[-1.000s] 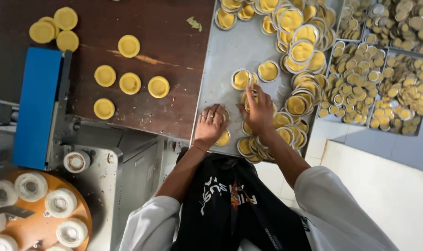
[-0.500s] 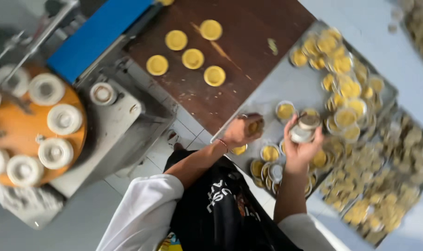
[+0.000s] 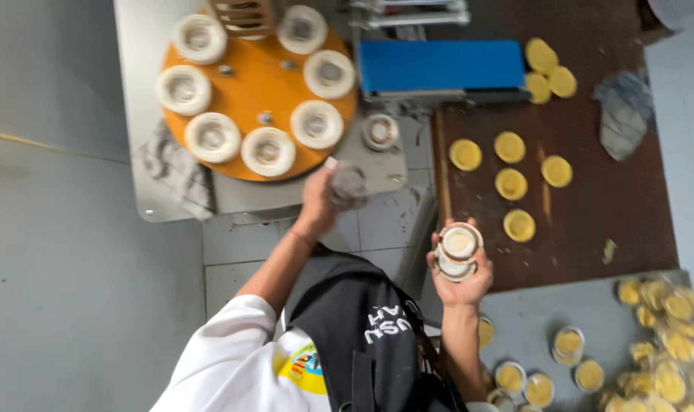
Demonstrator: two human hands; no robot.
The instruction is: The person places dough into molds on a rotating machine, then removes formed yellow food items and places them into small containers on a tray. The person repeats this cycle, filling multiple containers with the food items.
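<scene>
Both hands have lifted off the grey tray (image 3: 545, 313). Right hand (image 3: 460, 268) now grips a small stack of tart moulds (image 3: 457, 250) beside the brown worktop's (image 3: 591, 221) near edge; left hand (image 3: 326, 200) clutches a blurred mould (image 3: 348, 185) beside the orange turntable (image 3: 259, 84).

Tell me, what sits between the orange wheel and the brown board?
In the head view, a blue block and one small metal cup on the grey ledge separate the orange wheel from the brown board.

The left hand (image 3: 326, 200) holds something blurry (image 3: 348, 185); I can't tell what. The tray (image 3: 560, 313) runs off the bottom edge.
</scene>
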